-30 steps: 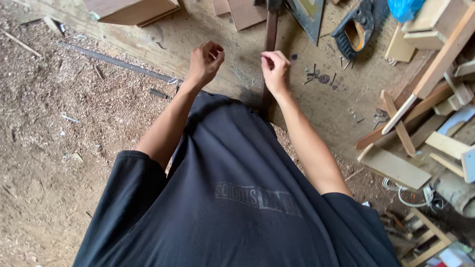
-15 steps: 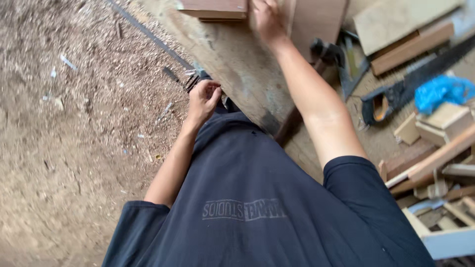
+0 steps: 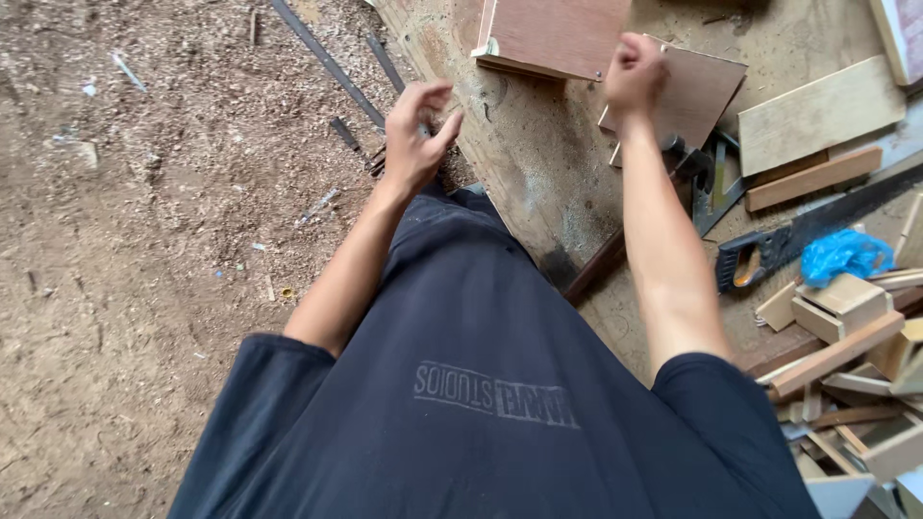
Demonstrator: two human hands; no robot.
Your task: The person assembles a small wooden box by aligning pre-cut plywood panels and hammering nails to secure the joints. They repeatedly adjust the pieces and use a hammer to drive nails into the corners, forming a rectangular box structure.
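Right hand [image 3: 635, 75] grip fisted above flat brown board [image 3: 692, 91]; left hand [image 3: 415, 139] half-open, empty

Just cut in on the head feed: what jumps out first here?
Two bare hands raised over a dusty workbench: the left hand half open at its edge, the right hand fisted by a brown board. Right of them lie a handsaw and a blue bag.

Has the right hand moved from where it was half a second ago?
Yes. The right hand has drawn back toward the body, off the brown box onto the thin plywood sheet.
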